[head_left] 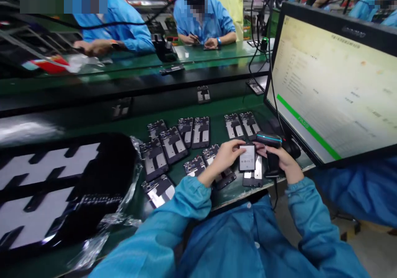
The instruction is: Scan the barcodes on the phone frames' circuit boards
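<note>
A phone battery (247,159) with a white printed label is upright between the fingers of my left hand (229,156), which is closed on its upper left edge. My right hand (283,159) is wrapped round the handle of a black barcode scanner (273,164) with a blue strip along its head. Fingertips of that hand reach past the scanner to the battery's upper right corner; whether they touch it, I cannot tell. Partly hidden behind the battery lies an opened phone (252,181). Other opened phones (174,146) with bare circuit boards lie left of and beyond my hands.
A monitor (335,88) showing a green PASS bar stands at the right. At left, black trays with pale recesses (56,179) lie beside crumpled clear plastic (124,212). A dark conveyor strip (167,92) carries more phones. Across it, co-workers in blue (204,20) handle parts.
</note>
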Motion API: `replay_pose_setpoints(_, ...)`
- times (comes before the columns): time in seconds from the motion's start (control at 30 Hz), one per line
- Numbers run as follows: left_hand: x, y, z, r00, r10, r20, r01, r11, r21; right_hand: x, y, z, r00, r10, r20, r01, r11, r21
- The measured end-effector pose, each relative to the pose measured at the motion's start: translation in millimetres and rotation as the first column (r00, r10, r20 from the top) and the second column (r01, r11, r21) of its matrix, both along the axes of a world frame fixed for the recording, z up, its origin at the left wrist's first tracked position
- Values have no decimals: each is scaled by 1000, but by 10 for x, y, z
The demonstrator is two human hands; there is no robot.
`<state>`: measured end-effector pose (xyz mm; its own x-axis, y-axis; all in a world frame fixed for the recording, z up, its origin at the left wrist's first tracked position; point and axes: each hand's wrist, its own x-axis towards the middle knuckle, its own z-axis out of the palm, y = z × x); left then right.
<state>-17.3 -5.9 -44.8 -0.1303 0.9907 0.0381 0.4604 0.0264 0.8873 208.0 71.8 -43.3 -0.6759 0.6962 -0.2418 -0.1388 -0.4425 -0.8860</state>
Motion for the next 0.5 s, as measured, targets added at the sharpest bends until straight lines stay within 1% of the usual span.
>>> replay_pose_setpoints(0.03, 99, -33, -65, 999, -39, -3, 39, 999, 2, -10, 43, -10, 1000, -6, -9, 6, 1000, -15)
replay_pose_setpoints(0.1, 248, -82, -159, 994, -82, -78, 85, 996, 35, -42, 114, -27, 1000, -9, -12, 8, 999, -43)
replay_pose_setpoints(0.2, 364, -144, -209, 962, -90, -259, 111, 991, 70, -71, 147, -32, 1000, -23, -12, 22, 997, -75)
replay_pose_setpoints(0.23, 405, -178, -215, 946, -74, -316, 98, 993, 61, -58, 128, -24, 999, -39, -11, 38, 996, -82)
replay_pose_setpoints(0.3, 545, -280, -235, 927, -11, -375, 22, 999, 25, 19, 24, 10, 995, -99, -3, 98, 992, -86)
replay_pose_setpoints(0.37, 762, -414, -273, 947, 70, -314, -71, 997, 8, 152, -169, 62, 985, -173, 17, 174, 982, -79)
replay_pose_setpoints(0.43, 981, -528, -312, 973, 175, -150, -178, 984, -3, 290, -418, 105, 976, -212, 54, 216, 973, -79)
replay_pose_setpoints(0.5, 1077, -555, -318, 971, 237, 37, -235, 970, -61, 384, -644, 111, 972, -226, 68, 232, 969, -81)
